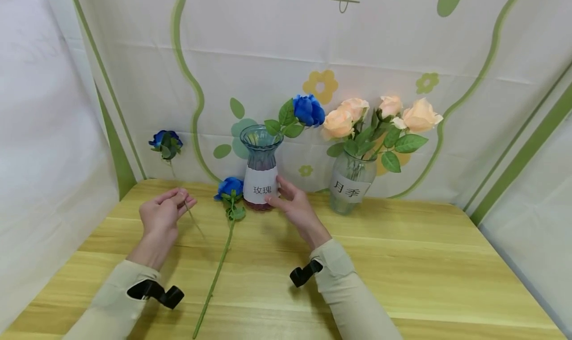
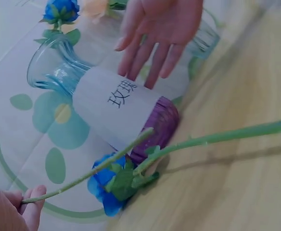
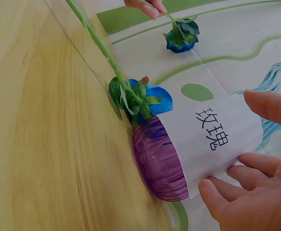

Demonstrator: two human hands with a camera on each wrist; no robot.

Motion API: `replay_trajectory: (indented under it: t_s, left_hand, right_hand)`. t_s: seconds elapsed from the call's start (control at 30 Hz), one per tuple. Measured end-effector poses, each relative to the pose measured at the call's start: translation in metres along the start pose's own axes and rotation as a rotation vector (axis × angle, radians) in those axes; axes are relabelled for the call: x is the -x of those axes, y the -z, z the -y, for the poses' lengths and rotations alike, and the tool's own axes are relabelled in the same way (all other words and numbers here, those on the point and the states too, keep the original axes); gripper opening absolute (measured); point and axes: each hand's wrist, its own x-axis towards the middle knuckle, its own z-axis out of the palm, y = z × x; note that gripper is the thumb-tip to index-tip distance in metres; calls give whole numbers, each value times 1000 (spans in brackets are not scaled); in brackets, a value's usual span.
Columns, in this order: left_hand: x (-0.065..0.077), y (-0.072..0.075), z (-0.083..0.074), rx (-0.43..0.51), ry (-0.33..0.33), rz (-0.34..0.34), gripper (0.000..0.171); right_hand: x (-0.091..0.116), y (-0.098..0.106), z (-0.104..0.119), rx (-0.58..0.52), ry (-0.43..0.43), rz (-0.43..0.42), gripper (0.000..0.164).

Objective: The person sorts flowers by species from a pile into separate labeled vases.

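Observation:
My left hand (image 1: pixel 163 211) pinches the thin green stem of a blue rose (image 1: pixel 166 144), whose bloom stands above the fingers and whose stem end slants down right. My right hand (image 1: pixel 297 208) is at the right side of a blue-and-purple glass vase (image 1: pixel 261 154), its fingers extended and spread close by the white paper label (image 3: pixel 212 130). That vase stands upright with one blue rose (image 1: pixel 308 110) leaning out to the right. Another blue rose (image 1: pixel 230 187) lies on the table, its bloom beside the vase base and its long stem running toward the front edge.
A clear glass vase (image 1: pixel 343 203) with a paper label stands to the right, holding several peach roses (image 1: pixel 420 115). The wooden table (image 1: pixel 429 275) backs onto a white cloth (image 1: pixel 268 27) with green and yellow prints. White cloth also hangs at both sides.

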Motion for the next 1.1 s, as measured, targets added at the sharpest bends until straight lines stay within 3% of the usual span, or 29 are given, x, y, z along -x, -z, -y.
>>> replay_trajectory:
  t_s: [0.43, 0.83, 1.1]
  left_hand:
    - [0, -21, -1, 143, 0, -66, 14]
    - [1, -36, 6, 198, -19, -103, 28]
    - [1, -51, -1, 264, -93, -139, 10]
  right_hand:
    - [0, 1, 0, -2, -3, -4, 77]
    - [-1, 0, -1, -2, -2, -12, 76]
    - [0, 0, -1, -4, 3, -9, 74]
